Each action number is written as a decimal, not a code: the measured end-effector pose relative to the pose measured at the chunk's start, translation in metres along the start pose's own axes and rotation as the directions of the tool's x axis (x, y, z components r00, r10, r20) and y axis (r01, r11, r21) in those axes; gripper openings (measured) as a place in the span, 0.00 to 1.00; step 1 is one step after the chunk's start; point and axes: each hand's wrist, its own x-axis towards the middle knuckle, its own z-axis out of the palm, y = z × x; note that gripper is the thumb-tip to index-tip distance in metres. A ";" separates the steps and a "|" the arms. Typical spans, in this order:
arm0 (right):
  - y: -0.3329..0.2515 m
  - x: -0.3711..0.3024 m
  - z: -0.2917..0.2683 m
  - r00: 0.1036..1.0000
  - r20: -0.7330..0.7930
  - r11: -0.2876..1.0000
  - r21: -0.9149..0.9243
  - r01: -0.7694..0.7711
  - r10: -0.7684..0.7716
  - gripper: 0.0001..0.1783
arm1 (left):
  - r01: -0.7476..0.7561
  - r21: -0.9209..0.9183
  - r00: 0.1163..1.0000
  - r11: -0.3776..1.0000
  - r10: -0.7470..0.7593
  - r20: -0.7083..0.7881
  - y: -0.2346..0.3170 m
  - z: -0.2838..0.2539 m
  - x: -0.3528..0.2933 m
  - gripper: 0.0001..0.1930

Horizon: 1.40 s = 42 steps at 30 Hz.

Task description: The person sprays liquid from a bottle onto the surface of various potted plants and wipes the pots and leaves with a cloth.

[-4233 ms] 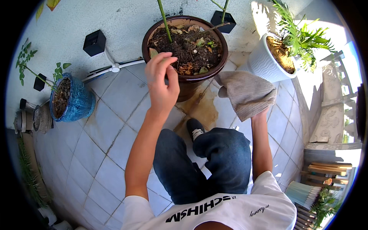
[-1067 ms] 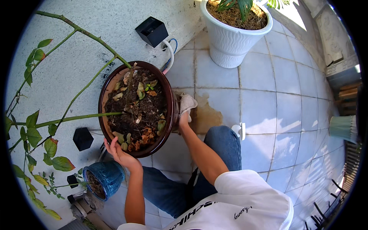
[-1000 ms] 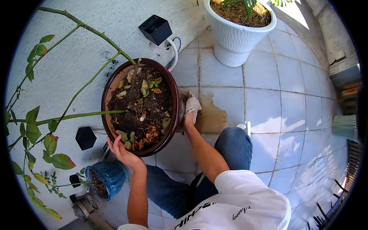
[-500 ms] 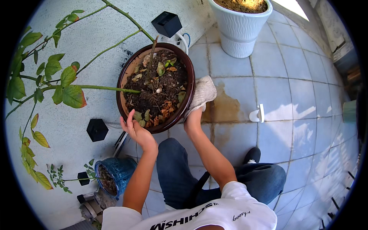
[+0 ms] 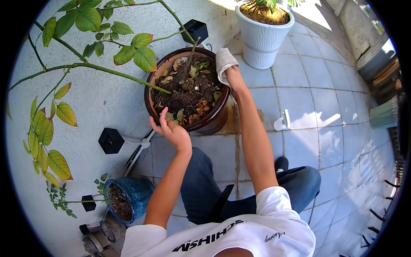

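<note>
A dark brown glazed flower pot (image 5: pixel 216 122) stands by the wall, holding soil, dry leaves and a thick cut stem. At its near left rim is my left hand (image 5: pixel 174 133), one finger over the edge and others against the outside, gripping it. My right hand (image 5: pixel 233 76) is closed on a pale cloth (image 5: pixel 224 64), pressed to the pot's right rim; the fingertips are hidden beneath the cloth. Long green rose branches (image 5: pixel 124 76) with yellowing leaves reach left from the pot.
A white ribbed planter (image 5: pixel 262 43) stands at the far right. A blue pot (image 5: pixel 139 198) is near the left wall, with black box-shaped fixtures (image 5: pixel 110 141) beside it. On the tiles lie a small white object (image 5: pixel 282 121) and a brown stain (image 5: pixel 233 113).
My right hand and the cloth have moved from the pot's outer right side up to its rim. The left hand stays at the near rim. The view has shifted, and more of the pot's side shows.
</note>
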 end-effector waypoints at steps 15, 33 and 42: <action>0.088 -0.219 0.096 0.996 0.002 0.665 -0.744 0.062 -0.090 0.25 | 0.113 -0.398 0.993 0.911 -0.089 0.078 -0.030 -0.032 0.006 0.21; -0.032 -0.243 0.148 0.945 0.160 0.725 -0.680 -0.105 0.287 0.27 | 0.027 -0.440 0.998 0.898 0.001 0.064 -0.045 -0.047 -0.079 0.21; -0.058 -0.246 0.098 0.931 0.336 0.289 -0.914 0.285 0.144 0.36 | -0.083 -0.508 0.996 0.857 0.081 -0.025 -0.071 -0.020 0.031 0.25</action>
